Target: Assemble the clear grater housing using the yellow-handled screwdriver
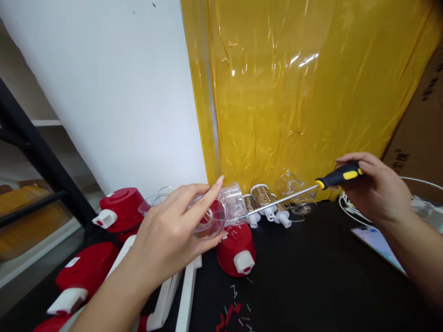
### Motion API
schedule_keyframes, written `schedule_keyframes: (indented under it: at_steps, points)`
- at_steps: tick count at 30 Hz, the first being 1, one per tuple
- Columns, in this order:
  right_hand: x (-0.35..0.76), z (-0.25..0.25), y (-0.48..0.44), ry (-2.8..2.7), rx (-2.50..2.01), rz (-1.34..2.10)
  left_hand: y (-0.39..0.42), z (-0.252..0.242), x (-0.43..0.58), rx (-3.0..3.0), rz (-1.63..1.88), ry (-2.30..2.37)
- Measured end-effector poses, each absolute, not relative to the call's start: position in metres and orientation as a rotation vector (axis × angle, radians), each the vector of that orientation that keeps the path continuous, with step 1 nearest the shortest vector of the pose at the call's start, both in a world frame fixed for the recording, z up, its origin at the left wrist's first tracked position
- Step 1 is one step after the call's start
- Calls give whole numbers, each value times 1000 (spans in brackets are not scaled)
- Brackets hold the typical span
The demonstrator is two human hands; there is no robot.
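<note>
My left hand (173, 221) is closed around a clear plastic housing (235, 203), with red showing through its rounded part. Held by its black and yellow handle, a screwdriver (284, 198) is in my right hand (380, 189). Its long metal shaft points left, and the tip meets the right side of the clear housing; whether a screw sits there I cannot tell. Just below the housing stands a red base with a white knob (237, 253). Behind the shaft lie several metal grater drums (263, 196) with white ends.
More red bases (88, 263) stand at the left, near white arms (187, 295). Loose screws (234, 291) and small red parts (230, 313) lie at the front. A phone (377, 249) and white cables (349, 207) are at the right. Yellow film (277, 92) rises behind the black table (311, 276).
</note>
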State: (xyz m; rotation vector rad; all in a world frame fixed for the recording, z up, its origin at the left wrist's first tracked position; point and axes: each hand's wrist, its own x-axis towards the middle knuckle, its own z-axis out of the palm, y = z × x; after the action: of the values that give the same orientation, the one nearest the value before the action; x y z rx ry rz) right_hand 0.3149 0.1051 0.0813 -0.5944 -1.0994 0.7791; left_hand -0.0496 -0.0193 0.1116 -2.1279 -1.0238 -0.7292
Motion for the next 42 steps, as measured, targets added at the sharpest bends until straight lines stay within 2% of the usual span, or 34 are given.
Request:
schedule_keyframes:
  at_steps: [4,12,28,42]
  points:
    - [315,78,105,-1135,-667,726,-19,111,-48,-2123,-727,-1016]
    - [315,86,106,-1106,-549,834,-13,109,-54,-2085,-743,-935]
    - [311,73,113,-1155,-548,623,-11,110,-52,-2076,-734,-947]
    - [309,87,110,-940,-478,531,-10,109,-53,-2098,-813,-972]
